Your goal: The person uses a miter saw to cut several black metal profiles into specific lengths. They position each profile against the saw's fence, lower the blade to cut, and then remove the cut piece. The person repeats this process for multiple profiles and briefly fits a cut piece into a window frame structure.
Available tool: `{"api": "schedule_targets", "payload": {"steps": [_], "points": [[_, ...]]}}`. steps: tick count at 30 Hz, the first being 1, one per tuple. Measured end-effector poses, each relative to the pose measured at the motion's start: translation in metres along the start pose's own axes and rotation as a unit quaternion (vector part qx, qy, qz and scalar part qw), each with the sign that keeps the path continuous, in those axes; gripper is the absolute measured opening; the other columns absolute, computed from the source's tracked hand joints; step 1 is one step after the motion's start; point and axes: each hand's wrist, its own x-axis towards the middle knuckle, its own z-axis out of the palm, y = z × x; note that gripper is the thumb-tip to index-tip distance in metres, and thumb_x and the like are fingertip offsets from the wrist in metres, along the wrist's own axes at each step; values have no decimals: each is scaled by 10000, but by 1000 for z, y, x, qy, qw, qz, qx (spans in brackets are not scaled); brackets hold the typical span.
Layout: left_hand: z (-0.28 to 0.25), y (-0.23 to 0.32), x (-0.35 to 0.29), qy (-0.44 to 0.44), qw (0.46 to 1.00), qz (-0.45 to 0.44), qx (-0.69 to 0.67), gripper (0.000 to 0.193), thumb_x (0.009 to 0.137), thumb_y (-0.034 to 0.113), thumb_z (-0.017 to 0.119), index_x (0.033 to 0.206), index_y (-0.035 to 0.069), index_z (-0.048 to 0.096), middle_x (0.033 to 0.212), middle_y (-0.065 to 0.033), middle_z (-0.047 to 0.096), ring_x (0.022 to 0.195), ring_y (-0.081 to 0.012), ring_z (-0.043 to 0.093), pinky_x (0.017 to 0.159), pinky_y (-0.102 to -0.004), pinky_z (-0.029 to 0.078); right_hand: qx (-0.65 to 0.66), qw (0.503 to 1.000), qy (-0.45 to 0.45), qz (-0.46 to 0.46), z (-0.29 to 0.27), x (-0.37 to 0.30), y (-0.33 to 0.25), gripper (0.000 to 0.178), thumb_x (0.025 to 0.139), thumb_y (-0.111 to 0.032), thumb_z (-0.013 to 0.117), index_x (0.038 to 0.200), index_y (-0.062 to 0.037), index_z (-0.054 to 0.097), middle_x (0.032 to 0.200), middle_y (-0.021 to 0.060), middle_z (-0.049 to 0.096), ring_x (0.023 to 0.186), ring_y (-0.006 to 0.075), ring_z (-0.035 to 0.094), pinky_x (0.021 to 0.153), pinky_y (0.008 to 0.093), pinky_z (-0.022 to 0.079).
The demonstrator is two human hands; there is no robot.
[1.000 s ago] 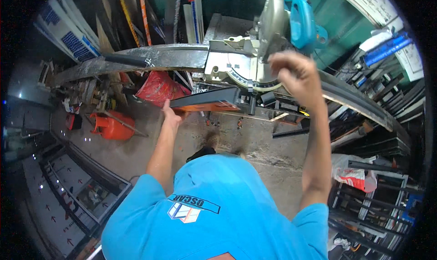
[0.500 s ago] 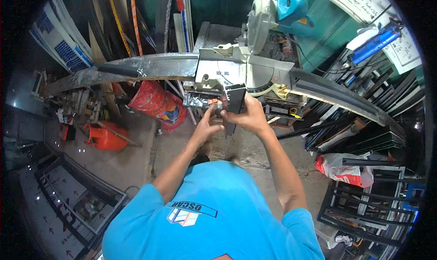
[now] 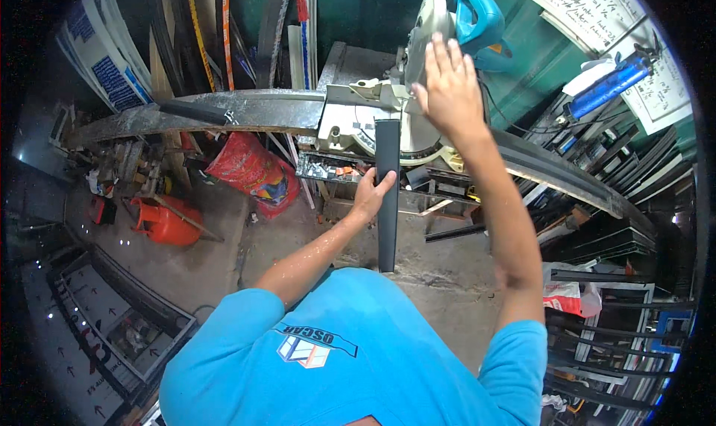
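My left hand point(image 3: 368, 195) is closed around the middle of a dark metal profile point(image 3: 387, 144). The profile points away from me. Its far end lies over the pale base point(image 3: 350, 120) of the miter saw, and its near end hangs over the floor. My right hand point(image 3: 452, 90) is empty, fingers stretched out and palm down. It is raised in front of the saw's blade guard point(image 3: 426, 16), near the teal saw handle point(image 3: 479, 20). Whether it touches the saw cannot be made out.
A long metal support point(image 3: 253, 111) runs left of the saw, with a short dark profile point(image 3: 195, 113) on it. Below stand a red sack point(image 3: 257, 169) and an orange gas cylinder point(image 3: 168, 221). Profiles and frames crowd the right side. A blue caulking gun point(image 3: 608, 87) is at upper right.
My right hand has let go of the profile and moved up and away toward the saw. The profile has turned lengthwise, held by my left hand alone.
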Motion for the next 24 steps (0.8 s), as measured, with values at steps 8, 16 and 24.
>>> {"api": "schedule_targets", "payload": {"steps": [8,16,24], "points": [[26,-22,21,-30,997,-12,69,495,981,512,655,1011,18,646,876,-54,657,818,-160,604,732,-341,480,-85,987,-133,-18,-69,110,27,681,672,-254,901,1228,20,619,1227,281,658,1128,385,672,904,442,558],[28,-29,25,-60,989,-27,134,535,992,552,605,978,18,643,817,-47,618,763,-159,576,688,-351,461,-3,987,-155,-40,-45,147,77,436,736,-430,835,959,-75,717,877,200,746,867,372,741,769,462,590],[28,-42,28,-103,990,-51,79,500,1010,499,600,965,2,646,798,-26,612,735,-135,561,671,-334,451,-100,990,85,49,-37,146,94,780,624,-626,887,1100,-26,742,1069,259,731,1029,343,718,901,520,559]]}}
